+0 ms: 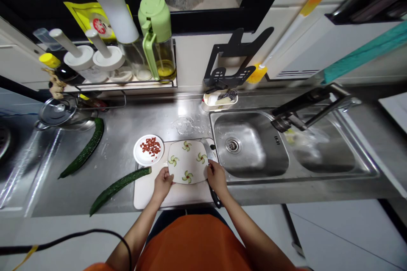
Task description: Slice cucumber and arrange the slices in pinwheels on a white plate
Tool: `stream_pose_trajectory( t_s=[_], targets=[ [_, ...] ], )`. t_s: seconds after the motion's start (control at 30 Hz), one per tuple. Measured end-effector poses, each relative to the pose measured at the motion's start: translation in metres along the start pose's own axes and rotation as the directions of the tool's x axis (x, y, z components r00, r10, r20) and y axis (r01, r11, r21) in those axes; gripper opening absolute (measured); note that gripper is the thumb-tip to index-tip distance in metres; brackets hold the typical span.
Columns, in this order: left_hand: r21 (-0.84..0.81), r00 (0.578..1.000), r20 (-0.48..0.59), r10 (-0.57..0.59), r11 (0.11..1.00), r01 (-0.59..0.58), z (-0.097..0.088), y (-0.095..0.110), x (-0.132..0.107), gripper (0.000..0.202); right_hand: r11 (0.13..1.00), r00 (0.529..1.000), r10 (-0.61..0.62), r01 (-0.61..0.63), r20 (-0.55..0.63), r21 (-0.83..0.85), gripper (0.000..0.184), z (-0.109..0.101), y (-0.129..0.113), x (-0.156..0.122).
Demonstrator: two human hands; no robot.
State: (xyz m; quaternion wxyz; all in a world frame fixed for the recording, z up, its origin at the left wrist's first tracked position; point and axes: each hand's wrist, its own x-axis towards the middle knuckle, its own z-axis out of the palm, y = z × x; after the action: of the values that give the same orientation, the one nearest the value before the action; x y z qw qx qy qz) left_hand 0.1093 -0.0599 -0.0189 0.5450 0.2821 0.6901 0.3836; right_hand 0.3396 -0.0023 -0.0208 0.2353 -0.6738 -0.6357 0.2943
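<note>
A white squarish plate [187,163] is gripped at its two sides above the cutting board [149,197]. My left hand [163,183] pinches its left lower edge, and my right hand [217,176] holds the right edge. Several green pinwheel shapes [187,176], looking like cucumber slices with a small red centre, lie on the plate. Partly covered by the plate and my right hand, a knife [215,198] with a black handle lies along the board's right side. Left of the plate sits a small white dish [137,152] of chopped red bits [150,146]. A cut cucumber [119,186] rests its end on the board.
Another cucumber [84,154] lies farther left by a lidded pot [59,112]. To the right is a double steel sink [251,144] with a black faucet [295,110]. Behind, a rack [127,86] holds jars and a green-topped oil bottle [155,17].
</note>
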Motion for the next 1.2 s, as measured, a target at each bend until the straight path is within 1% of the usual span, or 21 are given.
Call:
stream_pose_trajectory(
  t_s=[0.1,0.27,0.37,0.47,0.57,0.67,0.87,0.93,1.07,1.13,1.2],
  targets=[
    [0.007,1.0,-0.012,0.013,1.0,-0.013,-0.002,0.006,-0.002,0.027,0.997,1.0,0.004,-0.006,0.028,0.071,0.035,-0.003,-0.005,0.002],
    [-0.006,0.999,-0.034,0.015,1.0,-0.015,-0.01,0.025,-0.009,0.028,0.978,0.997,0.032,-0.046,0.074,0.205,0.032,-0.01,-0.018,0.007],
    [-0.045,1.0,-0.012,-0.008,0.999,0.008,-0.017,0.036,-0.014,0.031,0.948,0.992,0.072,-0.101,0.105,0.303,0.031,-0.015,-0.029,0.009],
    [-0.092,1.0,0.006,-0.024,0.996,0.024,-0.024,0.045,-0.019,0.036,0.893,0.981,0.118,-0.171,0.151,0.416,0.027,-0.021,-0.042,0.011],
    [-0.147,0.999,0.023,-0.047,0.988,0.05,-0.03,0.053,-0.024,0.042,0.8,0.968,0.151,-0.239,0.201,0.551,0.025,-0.023,-0.052,0.013],
    [-0.174,0.998,0.036,-0.055,0.983,0.061,-0.034,0.058,-0.03,0.042,0.702,0.956,0.152,-0.283,0.251,0.654,0.024,-0.024,-0.059,0.014],
    [-0.22,0.997,0.062,-0.042,0.974,0.055,-0.038,0.063,-0.037,0.039,0.578,0.946,0.094,-0.306,0.312,0.756,0.025,-0.025,-0.069,0.013],
    [-0.23,0.997,0.065,-0.046,0.971,0.06,-0.039,0.065,-0.038,0.039,0.502,0.931,0.086,-0.349,0.356,0.791,0.029,-0.025,-0.073,0.011],
    [-0.25,0.996,0.07,-0.047,0.966,0.063,-0.039,0.073,-0.041,0.041,0.315,0.882,0.099,-0.467,0.461,0.826,0.04,-0.024,-0.079,0.006],
    [-0.26,0.996,0.071,-0.048,0.963,0.065,-0.039,0.077,-0.041,0.041,0.232,0.863,0.112,-0.504,0.492,0.832,0.045,-0.022,-0.081,0.004],
    [-0.266,0.996,0.071,-0.055,0.961,0.073,-0.04,0.079,-0.041,0.041,0.172,0.852,0.121,-0.524,0.51,0.834,0.048,-0.021,-0.083,0.001]
  ],
)
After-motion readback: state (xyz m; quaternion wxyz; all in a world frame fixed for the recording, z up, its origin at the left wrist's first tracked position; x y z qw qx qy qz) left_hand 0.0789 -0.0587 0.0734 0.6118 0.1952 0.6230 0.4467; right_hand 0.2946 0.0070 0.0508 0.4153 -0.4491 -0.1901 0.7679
